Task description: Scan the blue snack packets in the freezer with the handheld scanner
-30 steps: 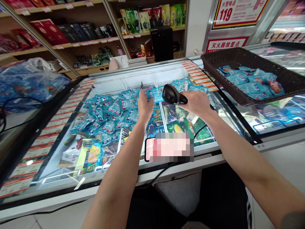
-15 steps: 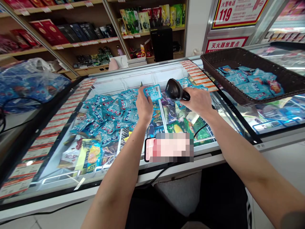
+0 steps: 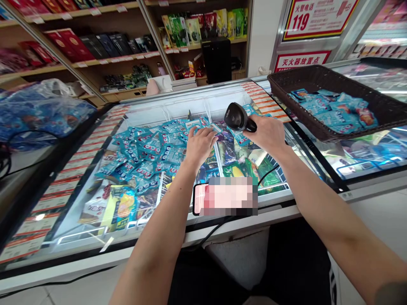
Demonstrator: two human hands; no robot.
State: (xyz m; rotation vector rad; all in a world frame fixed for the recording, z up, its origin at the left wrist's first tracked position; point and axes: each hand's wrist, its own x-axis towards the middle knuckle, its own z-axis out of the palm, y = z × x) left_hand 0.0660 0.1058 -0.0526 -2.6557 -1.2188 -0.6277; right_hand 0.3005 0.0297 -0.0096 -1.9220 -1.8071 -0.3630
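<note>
My left hand (image 3: 199, 144) lies palm down with fingers spread over a heap of blue snack packets (image 3: 149, 150) spread on the glass lid of a chest freezer (image 3: 178, 106). It holds nothing. My right hand (image 3: 269, 134) grips a black barcode scanner (image 3: 238, 117) by its handle, its head pointing left toward the packets. A phone (image 3: 225, 196) with a blurred screen lies on the freezer's front edge just below both hands.
A dark woven basket (image 3: 321, 78) with more blue packets stands on the neighbouring freezer at the right. A clear bag of blue goods (image 3: 41, 110) sits at the left. Shelves of boxed products line the back wall. A cable runs down from the freezer's front.
My left hand held up one blue packet in front of the scanner; now it has let go and lies flat on the heap. The scanner rose slightly and shifted right.
</note>
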